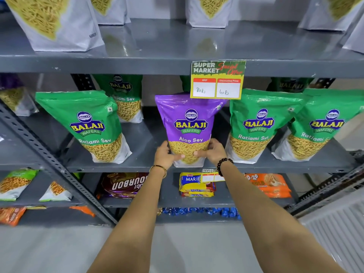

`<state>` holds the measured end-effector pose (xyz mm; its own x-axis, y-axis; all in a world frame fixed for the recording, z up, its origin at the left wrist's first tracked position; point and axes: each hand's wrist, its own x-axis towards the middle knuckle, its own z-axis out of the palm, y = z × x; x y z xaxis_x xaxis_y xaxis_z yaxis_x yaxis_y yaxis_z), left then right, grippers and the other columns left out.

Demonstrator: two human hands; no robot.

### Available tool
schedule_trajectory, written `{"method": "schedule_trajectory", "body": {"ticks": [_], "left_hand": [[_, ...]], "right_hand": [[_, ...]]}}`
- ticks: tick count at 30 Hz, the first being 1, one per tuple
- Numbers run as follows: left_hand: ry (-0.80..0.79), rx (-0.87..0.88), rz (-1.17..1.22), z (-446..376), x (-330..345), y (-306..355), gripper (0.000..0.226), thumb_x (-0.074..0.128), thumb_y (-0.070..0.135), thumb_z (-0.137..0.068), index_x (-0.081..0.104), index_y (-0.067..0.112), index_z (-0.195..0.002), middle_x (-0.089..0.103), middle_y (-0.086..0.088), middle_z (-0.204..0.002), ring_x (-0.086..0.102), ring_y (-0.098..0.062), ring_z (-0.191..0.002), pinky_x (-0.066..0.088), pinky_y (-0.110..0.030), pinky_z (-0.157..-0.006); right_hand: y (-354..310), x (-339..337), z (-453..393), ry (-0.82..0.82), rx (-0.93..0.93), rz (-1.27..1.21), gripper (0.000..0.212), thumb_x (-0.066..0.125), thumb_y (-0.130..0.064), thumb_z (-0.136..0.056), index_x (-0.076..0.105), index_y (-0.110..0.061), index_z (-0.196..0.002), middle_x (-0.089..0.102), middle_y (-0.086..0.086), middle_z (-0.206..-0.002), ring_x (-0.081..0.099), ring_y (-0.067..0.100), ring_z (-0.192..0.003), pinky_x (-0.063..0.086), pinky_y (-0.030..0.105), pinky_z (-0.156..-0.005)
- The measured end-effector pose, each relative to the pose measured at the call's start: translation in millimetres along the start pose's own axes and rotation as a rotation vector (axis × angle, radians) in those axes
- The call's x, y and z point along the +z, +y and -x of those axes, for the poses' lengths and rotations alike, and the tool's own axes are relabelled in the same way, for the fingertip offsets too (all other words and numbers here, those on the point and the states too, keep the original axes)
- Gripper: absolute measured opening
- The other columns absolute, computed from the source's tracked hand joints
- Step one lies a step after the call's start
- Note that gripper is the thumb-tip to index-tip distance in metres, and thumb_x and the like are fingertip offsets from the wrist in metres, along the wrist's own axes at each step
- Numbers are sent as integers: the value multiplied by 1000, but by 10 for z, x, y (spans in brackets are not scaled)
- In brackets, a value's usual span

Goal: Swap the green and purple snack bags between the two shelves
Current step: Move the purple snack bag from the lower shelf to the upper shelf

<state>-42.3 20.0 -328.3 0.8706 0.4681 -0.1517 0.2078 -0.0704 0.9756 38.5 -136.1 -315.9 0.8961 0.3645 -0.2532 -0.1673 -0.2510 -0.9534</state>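
Note:
A purple Aloo Sev bag (189,123) stands upright at the middle of the middle shelf (145,164). My left hand (166,154) grips its lower left side and my right hand (213,151) grips its lower right side. Green Ratlami Sev bags stand around it: one at the left front (86,125), one behind it (126,97), and two at the right (258,123) (319,127). On the upper shelf (177,48) stand several bags whose white lower parts show, such as one at the left (53,22); their tops are cut off.
A yellow price tag (217,79) hangs from the upper shelf edge, just above the purple bag. Below are Bourbon (122,184), Marie (197,184) and orange cookie packs (269,184). A slotted grey upright (53,160) runs diagonally at the left, with another shelf unit beyond it.

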Motion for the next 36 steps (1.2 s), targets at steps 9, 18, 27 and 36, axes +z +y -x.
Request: {"method": "schedule_trajectory", "body": {"ticks": [9,18,27,36], "left_hand": [[-44,-7,82,311,-255,-199,62,81,0,-58,45,13,-106,61,-13,-114,58,-27,-108,52,-47,-90],[-49,117,92,721,-546,262,58,81,-2,-58,48,17,-101,62,-3,-100,59,-16,-92,52,-22,-70],[-54,236,80,972,-948,976,69,87,8,-50,53,16,-109,65,-4,-105,62,-18,-96,51,-31,-78],[-67,250,72,1206,-1396,1282,80,92,25,-31,56,26,-102,67,-2,-106,65,-24,-101,54,-41,-83]], "right_hand": [[39,90,419,-49,-50,-48,54,80,4,-57,45,-6,-97,59,23,-117,57,35,-110,49,52,-93],[-368,72,837,-81,-207,-84,42,79,6,-59,47,-12,-80,65,18,-98,64,28,-91,56,38,-79],[-997,40,1128,-140,-409,-173,39,80,4,-57,54,-8,-83,71,9,-90,70,12,-77,56,19,-63],[-1344,288,1281,-232,-504,-165,38,83,-1,-55,56,-8,-82,73,8,-94,72,16,-80,56,22,-64]]}}
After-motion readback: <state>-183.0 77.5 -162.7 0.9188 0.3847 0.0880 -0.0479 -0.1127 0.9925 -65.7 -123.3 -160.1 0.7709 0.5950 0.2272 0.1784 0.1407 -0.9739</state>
